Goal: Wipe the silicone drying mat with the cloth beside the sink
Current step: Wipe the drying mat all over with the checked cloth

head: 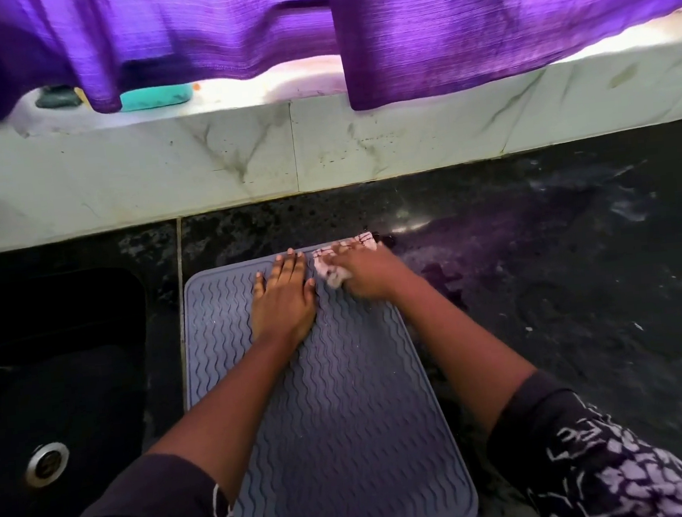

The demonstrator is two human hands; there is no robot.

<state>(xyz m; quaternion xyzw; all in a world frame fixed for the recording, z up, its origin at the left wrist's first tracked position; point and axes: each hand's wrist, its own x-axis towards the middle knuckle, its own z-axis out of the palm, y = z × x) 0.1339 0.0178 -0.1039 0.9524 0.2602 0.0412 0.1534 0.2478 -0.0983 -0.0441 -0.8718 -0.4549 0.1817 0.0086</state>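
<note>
Purple curtains [474, 16] hang over a pale marbled ledge [237, 151] at the back, and below it runs our dark, speckled stone worktop [541, 280], glossy and streaked with wet patches off to the right. To our left the black sink [48, 349] sits sunk into that surface, its metal drain [46, 463] showing near the bottom, and on the ledge behind we can make out a teal bar [157, 96] and a darker lump beside it, too shadowed to name. Just beside the sink lies the grey silicone drying mat [336, 404], flat on the worktop, its wavy ridges running the whole length toward us. Our left hand [282, 297] rests palm down on the far part of the mat, fingers spread and released, seemingly pinning it so it does not slide. Our right hand [367, 270] is clenched around the pale, patterned cloth [345, 258], pressing it onto the mat's far right corner, with a bit of cloth spilling past the edge onto the stone. We judge the wiping to be under way but cannot tell how much is finished: the mat looks much the same from end to end, with a few pale specks in the middle. If we are starting at that far corner, the long near stretch and the left side are left to cover.
</note>
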